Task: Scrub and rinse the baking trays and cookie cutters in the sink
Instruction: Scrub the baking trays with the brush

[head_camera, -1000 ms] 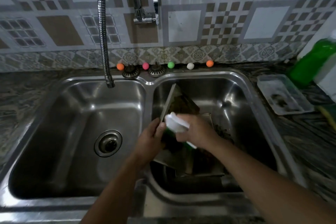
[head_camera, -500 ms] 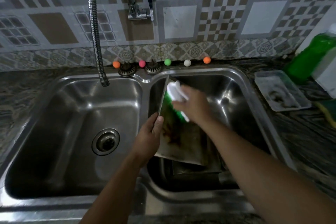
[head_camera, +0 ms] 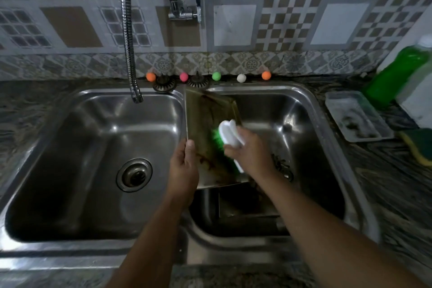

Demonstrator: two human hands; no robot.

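Left basin [head_camera: 77, 138]: stainless steel, with a round drain strainer [head_camera: 134, 174] in its floor. The flexible metal faucet hose [head_camera: 128, 37] hangs from above, its nozzle over the basin's back edge.

Back ledge: small coloured balls [head_camera: 183, 76] sit in a row along the foot of the tiled wall, with two dark metal stoppers between the first ones.

Divider: my left hand [head_camera: 183, 166] grips the left edge of the baking tray [head_camera: 205, 128], thumb laid along the rim on the inner face, fingers curled behind out of sight. The tray stands tilted over the right basin [head_camera: 304, 128], its left edge along the divider, its far corner near the ledge. Brown stains cover its inner face.

Right basin: my right hand [head_camera: 251, 151] is closed round the white handle of the scrub brush [head_camera: 230, 134]. The green bristles press against the tray's face, right of centre. Below the tray, a second dark tray [head_camera: 245, 203] lies on the basin floor. A small dark object lies near my right wrist; I cannot tell what it is.

Right counter: a clear plastic container [head_camera: 357, 116] with dark residue, a green bottle [head_camera: 397, 72] behind it, and a green and yellow sponge [head_camera: 418, 145] at the frame edge.
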